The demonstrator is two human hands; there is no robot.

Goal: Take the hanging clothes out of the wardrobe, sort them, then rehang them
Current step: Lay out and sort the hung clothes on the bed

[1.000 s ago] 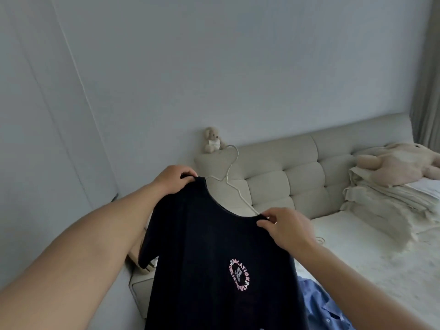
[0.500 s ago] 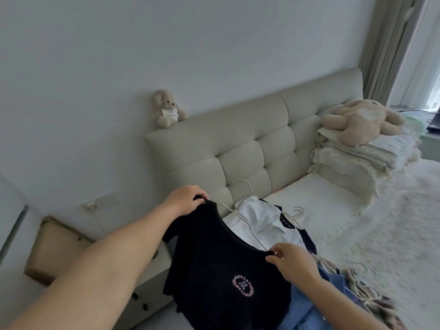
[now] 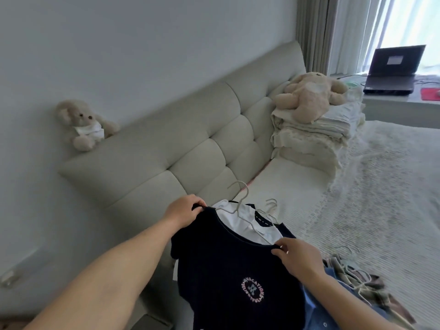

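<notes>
I see the bed (image 3: 381,186) filling the frame from 2 to 5 o'clock, its tufted headboard (image 3: 190,139) running from 9 toward 1 o'clock. Folded bedding (image 3: 309,139) sits at 2 o'clock with a big plush toy (image 3: 312,96) on top; a small teddy bear (image 3: 83,125) perches on the headboard's end at 10 o'clock. The navy T-shirt (image 3: 228,270) hangs at 6 o'clock over a white shirt (image 3: 245,220) on wire hangers (image 3: 240,201). My left hand (image 3: 183,213) pinches one shoulder, my right hand (image 3: 297,256) the other. Since a second ago the view has swung right: a laptop (image 3: 395,70) now shows at 1 o'clock. Open bedspread lies right of the clothes.
</notes>
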